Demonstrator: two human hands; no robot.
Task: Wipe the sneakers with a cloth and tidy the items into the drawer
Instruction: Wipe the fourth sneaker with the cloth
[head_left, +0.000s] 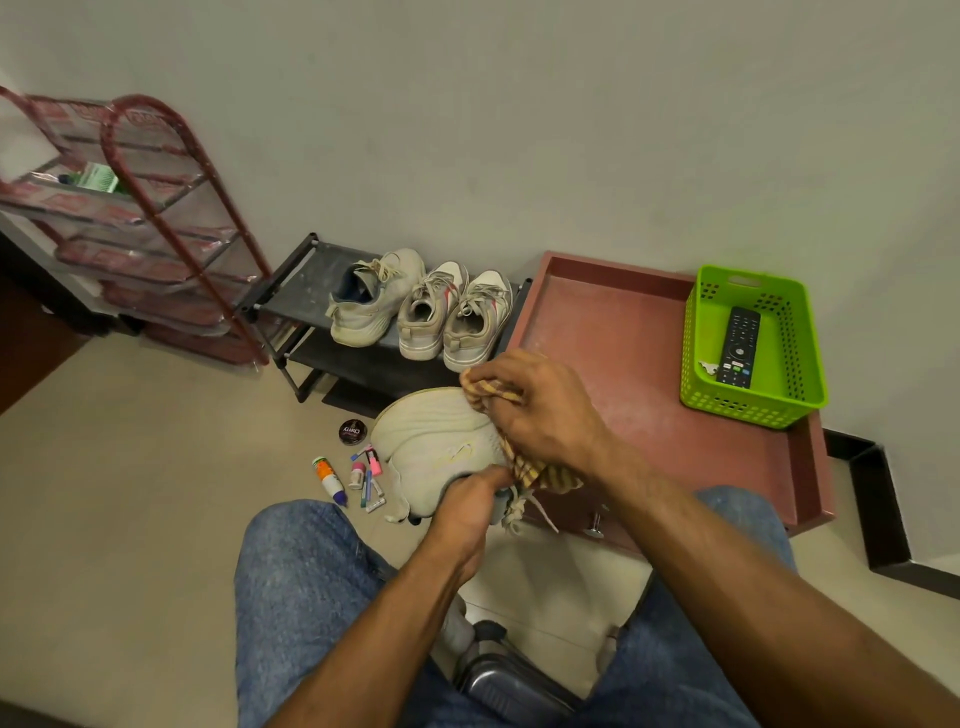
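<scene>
My left hand (466, 512) grips an off-white sneaker (436, 441) from below, holding it up in front of me on its side. My right hand (540, 410) grips a yellow striped cloth (540, 475) and presses it against the sneaker's right side. Three more pale sneakers (415, 306) stand on the top shelf of a low black shoe rack (296, 280) by the wall. The reddish-brown drawer unit (649, 353) stands to the right, its drawer front with a metal knob (595, 525) near my right knee.
On the floor left of the held sneaker lie a round polish tin (352, 432), a small bottle (328, 480) and several pens and small tubes (370, 480). A green basket (750, 345) with a remote (737, 345) sits on the unit. A red rack (140, 223) stands far left.
</scene>
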